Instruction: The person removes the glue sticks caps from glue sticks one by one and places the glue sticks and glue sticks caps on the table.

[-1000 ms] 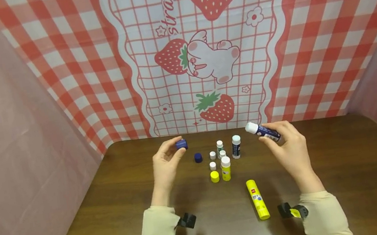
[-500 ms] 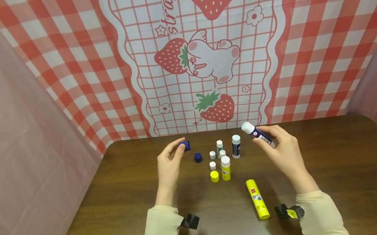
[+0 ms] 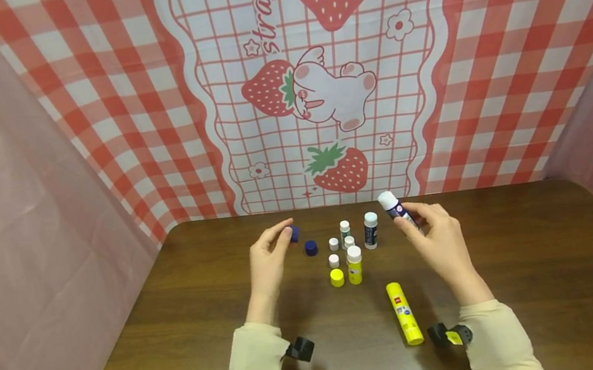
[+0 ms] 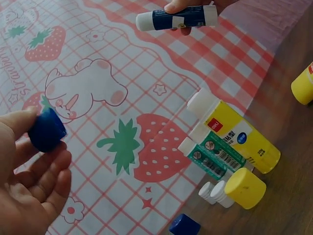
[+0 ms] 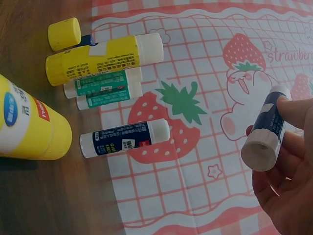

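Observation:
My left hand (image 3: 267, 259) pinches a dark blue glue stick cap (image 4: 47, 130) between thumb and fingers, raised above the table. In my right hand (image 3: 443, 243) is a navy glue stick (image 5: 271, 122), uncapped, its white top tilted up and to the left in the head view. Between the two hands a second navy glue stick (image 3: 370, 231) stands upright with its white top bare. Beside it stand two small green glue sticks (image 4: 208, 159) and a yellow one (image 3: 355, 269), all uncapped. To their left, another blue cap (image 3: 311, 248) rests on the table.
Two small white caps (image 3: 333, 260) and a yellow cap (image 3: 336, 278) sit left of the standing sticks. A capped yellow glue stick (image 3: 405, 316) lies nearer on the brown table (image 3: 184, 355). A strawberry-print cloth (image 3: 326, 78) hangs behind.
My right hand has moved left with the navy glue stick, tipping it more upright. My left hand has shifted slightly right with the blue cap. The things on the table have not moved.

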The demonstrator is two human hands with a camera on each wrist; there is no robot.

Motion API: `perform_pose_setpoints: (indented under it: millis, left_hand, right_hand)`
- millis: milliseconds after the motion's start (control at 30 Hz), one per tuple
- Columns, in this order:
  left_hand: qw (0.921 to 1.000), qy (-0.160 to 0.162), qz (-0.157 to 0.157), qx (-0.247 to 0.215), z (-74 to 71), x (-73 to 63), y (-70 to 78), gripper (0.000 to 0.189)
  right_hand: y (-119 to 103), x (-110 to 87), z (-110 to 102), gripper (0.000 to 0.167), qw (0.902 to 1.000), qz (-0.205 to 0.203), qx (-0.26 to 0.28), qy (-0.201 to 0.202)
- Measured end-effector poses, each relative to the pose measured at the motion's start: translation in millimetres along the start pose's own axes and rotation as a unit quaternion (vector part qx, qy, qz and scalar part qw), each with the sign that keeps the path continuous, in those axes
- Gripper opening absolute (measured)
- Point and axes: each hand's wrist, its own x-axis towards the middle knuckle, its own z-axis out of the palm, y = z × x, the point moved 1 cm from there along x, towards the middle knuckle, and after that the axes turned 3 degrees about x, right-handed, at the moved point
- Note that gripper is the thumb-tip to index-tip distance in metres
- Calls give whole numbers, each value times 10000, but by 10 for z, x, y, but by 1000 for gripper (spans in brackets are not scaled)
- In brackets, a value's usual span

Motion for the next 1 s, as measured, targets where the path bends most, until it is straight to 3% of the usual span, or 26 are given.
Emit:
perform_pose_setpoints:
  millis: [200, 367, 600, 1000]
  left_hand:
    - [9969, -120, -124, 771, 8, 31, -153, 32]
    - [9955, -90, -302, 890, 23, 42, -207, 36]
    - [9938, -65, -400, 1035, 29, 51, -268, 27]
    - [9791, -291, -554, 1936, 77, 36, -478, 25]
  right_hand:
    - [41, -9, 63, 32, 9994, 267, 84, -219]
    - [79, -24, 136, 36, 9967, 493, 257, -595]
    - [143, -48, 241, 34, 9915, 739, 486, -954]
    - [213, -100, 414, 30, 9839, 871, 383, -1512]
